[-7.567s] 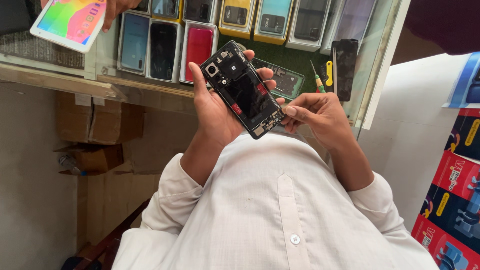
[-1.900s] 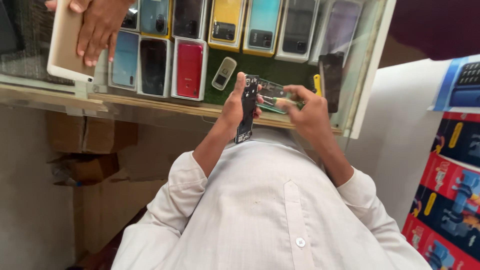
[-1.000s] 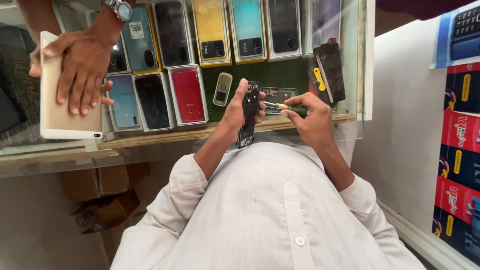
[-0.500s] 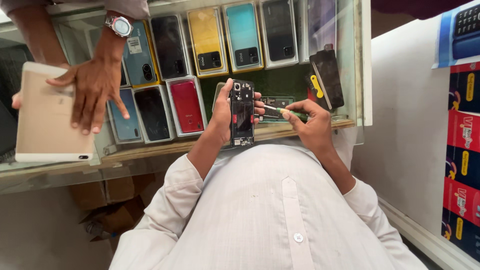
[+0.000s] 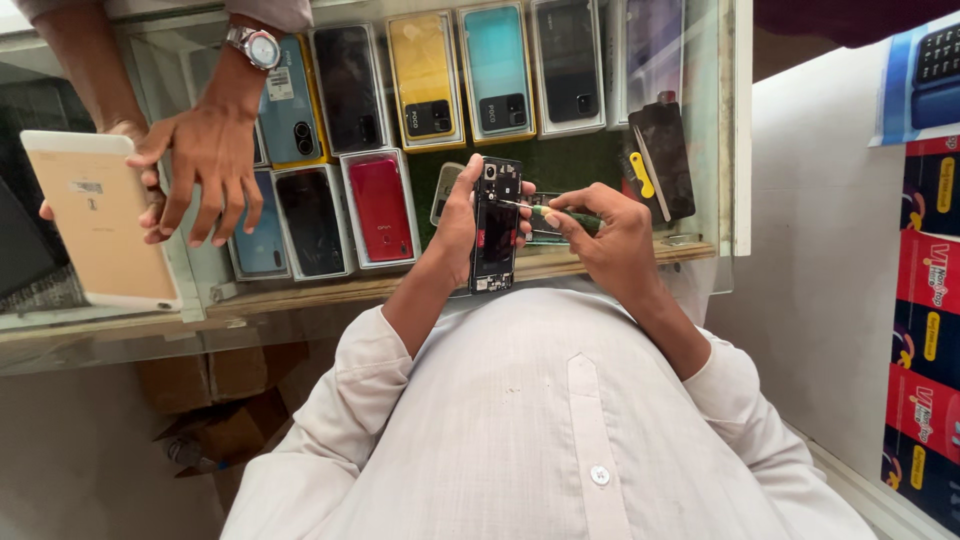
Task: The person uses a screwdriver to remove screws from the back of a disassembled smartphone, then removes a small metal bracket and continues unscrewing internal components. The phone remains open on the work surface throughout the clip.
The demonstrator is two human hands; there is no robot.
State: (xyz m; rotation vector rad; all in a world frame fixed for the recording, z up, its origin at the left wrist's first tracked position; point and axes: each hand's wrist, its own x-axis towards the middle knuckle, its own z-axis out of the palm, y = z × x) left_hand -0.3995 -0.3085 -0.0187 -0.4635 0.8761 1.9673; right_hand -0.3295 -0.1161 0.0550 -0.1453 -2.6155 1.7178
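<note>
Opened phone: black, back cover off, internals exposed; centre of frame, slightly above the middle. Long axis near vertical in the picture, camera end toward the top, lower end pointing down toward the person's shirt.

Left hand: closed around the phone's left edge, fingers wrapped behind, thumb along the side. Holds it upright above the near edge of the table.

Right hand: immediately right of the phone, fingers pinched shut on a thin screwdriver with a green grip. Shaft lies roughly horizontal, crosswise to the phone's long axis; tip meets the upper part of the phone, just below the camera block. Exact point of contact too small to tell.

Relation: tool enters from the right, phone braced from the left; both hands at the same height in frame.

Surroundings: boxed phones under the glass, upper centre. Another person's hand, wearing a wristwatch, rests by a gold tablet at upper left, well apart.
</note>
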